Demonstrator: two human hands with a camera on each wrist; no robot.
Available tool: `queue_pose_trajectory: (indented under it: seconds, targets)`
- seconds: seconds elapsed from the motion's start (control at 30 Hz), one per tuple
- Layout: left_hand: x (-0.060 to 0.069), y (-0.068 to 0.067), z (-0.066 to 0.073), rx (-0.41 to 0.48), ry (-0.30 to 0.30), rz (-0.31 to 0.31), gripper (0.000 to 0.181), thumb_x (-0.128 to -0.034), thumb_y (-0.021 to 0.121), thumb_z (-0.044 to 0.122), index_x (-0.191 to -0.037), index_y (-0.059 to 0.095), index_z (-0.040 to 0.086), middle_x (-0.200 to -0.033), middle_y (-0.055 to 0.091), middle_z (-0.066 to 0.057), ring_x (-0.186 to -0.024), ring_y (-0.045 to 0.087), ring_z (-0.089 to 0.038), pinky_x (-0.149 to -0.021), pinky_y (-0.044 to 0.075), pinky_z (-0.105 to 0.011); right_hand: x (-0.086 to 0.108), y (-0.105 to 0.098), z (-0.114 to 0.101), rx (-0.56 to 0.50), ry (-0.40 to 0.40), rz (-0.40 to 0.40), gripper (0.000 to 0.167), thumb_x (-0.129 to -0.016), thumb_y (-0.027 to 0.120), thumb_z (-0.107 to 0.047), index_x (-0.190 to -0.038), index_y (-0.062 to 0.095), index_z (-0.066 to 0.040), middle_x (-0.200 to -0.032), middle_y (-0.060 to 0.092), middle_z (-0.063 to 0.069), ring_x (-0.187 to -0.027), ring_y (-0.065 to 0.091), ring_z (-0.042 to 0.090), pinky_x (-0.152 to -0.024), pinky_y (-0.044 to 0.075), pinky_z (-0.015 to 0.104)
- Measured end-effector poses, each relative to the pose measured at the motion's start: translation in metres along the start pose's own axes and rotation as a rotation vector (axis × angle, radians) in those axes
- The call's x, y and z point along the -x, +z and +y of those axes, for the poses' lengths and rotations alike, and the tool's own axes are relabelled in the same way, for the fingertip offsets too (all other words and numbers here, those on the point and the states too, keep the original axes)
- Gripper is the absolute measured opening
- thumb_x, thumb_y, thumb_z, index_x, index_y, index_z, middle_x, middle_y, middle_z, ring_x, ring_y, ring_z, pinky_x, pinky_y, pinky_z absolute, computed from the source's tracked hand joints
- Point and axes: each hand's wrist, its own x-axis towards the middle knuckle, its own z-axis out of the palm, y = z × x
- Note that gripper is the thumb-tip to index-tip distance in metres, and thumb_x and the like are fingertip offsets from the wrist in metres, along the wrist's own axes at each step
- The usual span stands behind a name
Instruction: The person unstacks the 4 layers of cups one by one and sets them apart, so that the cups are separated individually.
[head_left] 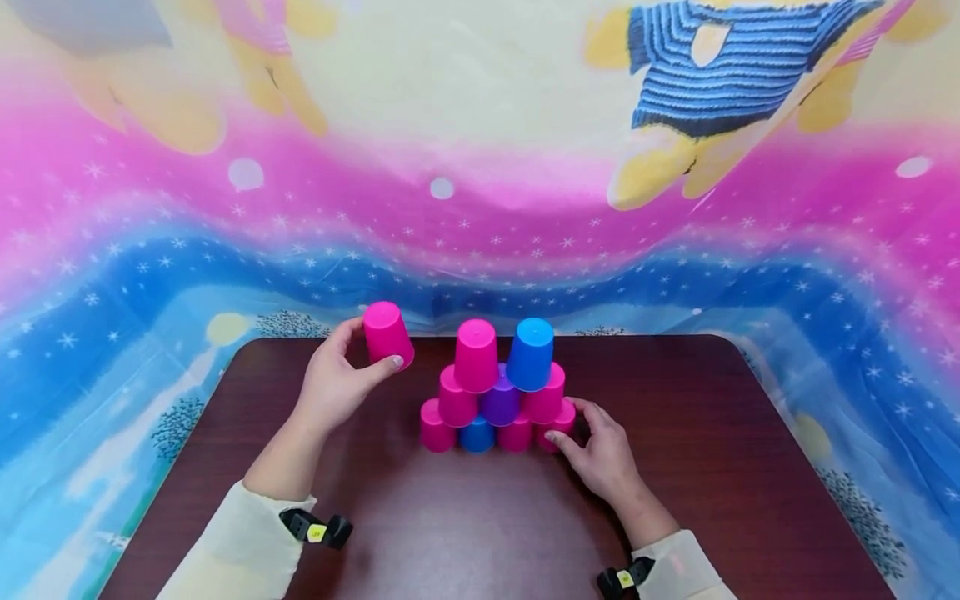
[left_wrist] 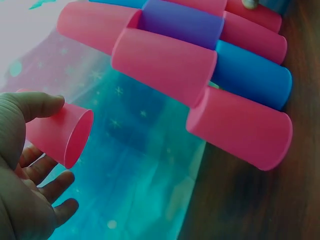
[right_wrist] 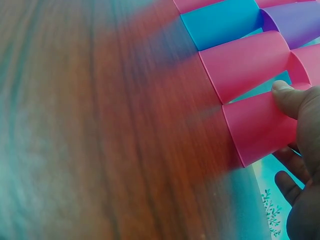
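A pyramid of upside-down plastic cups stands mid-table. Its bottom row holds a left pink cup (head_left: 437,427), a blue cup (head_left: 477,435) and further pink ones. Above them sit two pink cups around a purple cup (head_left: 500,403), topped by a pink cup (head_left: 476,356) and a blue cup (head_left: 531,354) side by side. Left of the stack and apart from it, my left hand (head_left: 335,379) holds another pink cup (left_wrist: 59,131) between thumb and fingers, mouth down and slightly tilted. My right hand (head_left: 602,454) grips the bottom row's rightmost pink cup (right_wrist: 257,127), thumb on its near side.
The dark brown wooden table (head_left: 712,433) has its far edge just behind the cups. A patterned pink and blue cloth (head_left: 360,200) hangs behind and around it. Black straps with small devices sit on both wrists, over cream sleeves (head_left: 240,542).
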Motion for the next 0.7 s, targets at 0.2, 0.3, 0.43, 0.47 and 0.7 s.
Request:
queue_pose_trajectory:
  seconds: [0.2,0.3,0.43,0.47,0.7]
  targets:
    - [0.004,-0.001,-0.017,-0.008,-0.022,0.003,0.077,-0.0861,0.085,0.031,-0.15,0.049,0.01,-0.138,0.059,-0.014,-0.127,0.054,-0.035,-0.101,0.051,-0.057,-0.002,0.001,0.001,-0.005,0.0,0.0,0.065,-0.084,0.088,-0.03,-0.139,0.058,-0.012,-0.126,0.066,0.009,-0.113,0.066,0.035,-0.093,0.059,0.051]
    - [0.005,-0.002,-0.025,-0.009,-0.025,0.01,0.077,-0.0853,0.086,0.031,-0.15,0.049,0.01,-0.137,0.059,-0.013,-0.128,0.054,-0.035,-0.101,0.051,-0.058,-0.002,0.0,0.0,-0.001,0.005,-0.002,0.065,-0.084,0.088,-0.03,-0.139,0.058,-0.012,-0.126,0.066,0.009,-0.113,0.066,0.034,-0.093,0.059,0.051]
    - [0.007,-0.002,-0.035,-0.004,-0.043,0.016,0.077,-0.0851,0.086,0.03,-0.15,0.049,0.01,-0.138,0.059,-0.014,-0.129,0.053,-0.034,-0.103,0.048,-0.059,0.0,-0.001,-0.001,0.002,0.017,-0.011,0.064,-0.085,0.088,-0.03,-0.139,0.058,-0.013,-0.127,0.066,0.009,-0.114,0.066,0.033,-0.093,0.059,0.051]
    - [0.007,-0.002,-0.037,-0.004,-0.049,0.016,0.077,-0.0852,0.086,0.03,-0.15,0.049,0.01,-0.138,0.059,-0.014,-0.129,0.053,-0.034,-0.103,0.048,-0.059,0.0,-0.001,-0.002,0.002,0.019,-0.013,0.064,-0.085,0.088,-0.03,-0.139,0.058,-0.013,-0.127,0.066,0.009,-0.114,0.066,0.033,-0.093,0.059,0.051]
    - [0.013,0.0,-0.052,-0.008,-0.072,0.012,0.075,-0.0863,0.085,0.026,-0.149,0.048,0.007,-0.138,0.058,-0.016,-0.128,0.053,-0.035,-0.104,0.047,-0.06,0.0,-0.001,-0.003,0.002,0.016,-0.012,0.064,-0.085,0.088,-0.031,-0.138,0.058,-0.012,-0.127,0.066,0.009,-0.113,0.066,0.034,-0.092,0.059,0.051]
